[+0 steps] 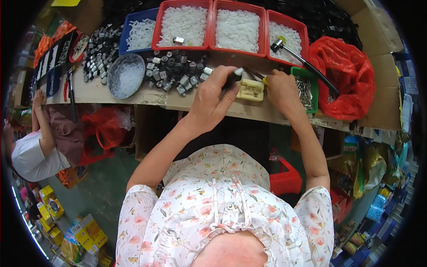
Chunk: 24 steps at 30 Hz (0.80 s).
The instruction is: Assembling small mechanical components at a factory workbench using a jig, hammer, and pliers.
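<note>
My left hand (pixel 211 99) is closed around a black part with a white tip (pixel 238 72), held just above the table's front edge. Right beside it lies a cream-coloured block (pixel 250 90) with shaped recesses. On the block's other side, my right hand (pixel 283 91) grips a slim dark tool with a yellow handle (pixel 265 81). Its shaft slants up and left toward the black part; whether the two touch I cannot tell. My fingers hide much of both things. A green tray (pixel 305 91) of small metal pieces sits close to my right hand.
Red trays (pixel 210 26) of white plastic pieces and a blue tray (pixel 123 40) line the back. Loose metal-and-black parts (pixel 173 73) and a round metal dish (pixel 126 75) lie left. A black-handled hammer (pixel 311 69) leans by a red bag (pixel 342 80). Another person (pixel 40 142) sits left.
</note>
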{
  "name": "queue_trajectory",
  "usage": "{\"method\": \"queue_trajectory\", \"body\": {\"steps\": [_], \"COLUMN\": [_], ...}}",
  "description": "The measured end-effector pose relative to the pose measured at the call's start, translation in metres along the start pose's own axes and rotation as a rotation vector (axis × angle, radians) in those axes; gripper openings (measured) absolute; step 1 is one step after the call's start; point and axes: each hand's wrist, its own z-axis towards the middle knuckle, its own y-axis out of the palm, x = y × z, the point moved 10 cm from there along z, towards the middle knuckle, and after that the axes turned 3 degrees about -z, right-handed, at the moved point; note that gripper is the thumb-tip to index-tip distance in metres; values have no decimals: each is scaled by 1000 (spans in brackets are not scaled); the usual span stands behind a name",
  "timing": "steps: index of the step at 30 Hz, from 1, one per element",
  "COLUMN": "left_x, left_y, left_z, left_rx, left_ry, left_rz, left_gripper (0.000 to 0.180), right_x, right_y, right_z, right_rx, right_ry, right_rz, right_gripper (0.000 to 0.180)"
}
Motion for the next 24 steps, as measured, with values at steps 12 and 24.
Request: {"method": "queue_trajectory", "body": {"steps": [12,24], "left_x": [-8,-22], "left_y": [1,31], "left_z": [-18,-31], "left_rx": [-43,-384], "left_ry": [5,-317], "left_rz": [84,-190], "left_gripper": [35,34], "right_x": [-43,-56], "right_y": [-65,-66], "right_z": [-50,-68], "right_rx": [185,210], "right_ry": [-58,-100], "right_rz": [631,442], "right_gripper": [36,17]}}
